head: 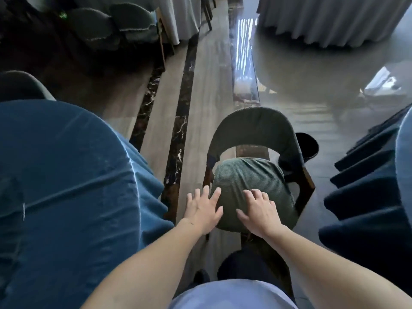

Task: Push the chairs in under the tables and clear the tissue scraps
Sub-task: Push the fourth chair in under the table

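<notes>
Standing in an aisle of grey wood-look floor [207, 90], a green upholstered chair [252, 181] faces away from the camera, its curved backrest [256, 123] on the far side and its ribbed seat cushion [247, 175] nearest the person. It is out in the open, between a counter draped in blue cloth [66, 186] on the left and another counter with dark blue pleated cloth [365, 197] on the right, tucked under neither. Both of the person's bare arms reach forward to the near edge of the seat. The left hand [204, 211] lies flat with fingers spread, its grip loose and clasping nothing, at the seat's left front corner; whether the palm actually presses the cushion or overhangs its edge is hard to tell. The right hand [259, 211] rests on top of the cushion, fingers slightly curled against the fabric, likewise not clenched around anything. The chair's dark wooden frame [306, 188] shows on its right side. Just beyond that stands a dark round bin [308, 144] on the glossy floor. Farther off, more green chairs [111, 25] are gathered by a counter with pale grey skirting [176, 16], and another pale-skirted counter [330, 18] stands at upper right. Dark marble strips [180, 130] run lengthwise along the floor.
</notes>
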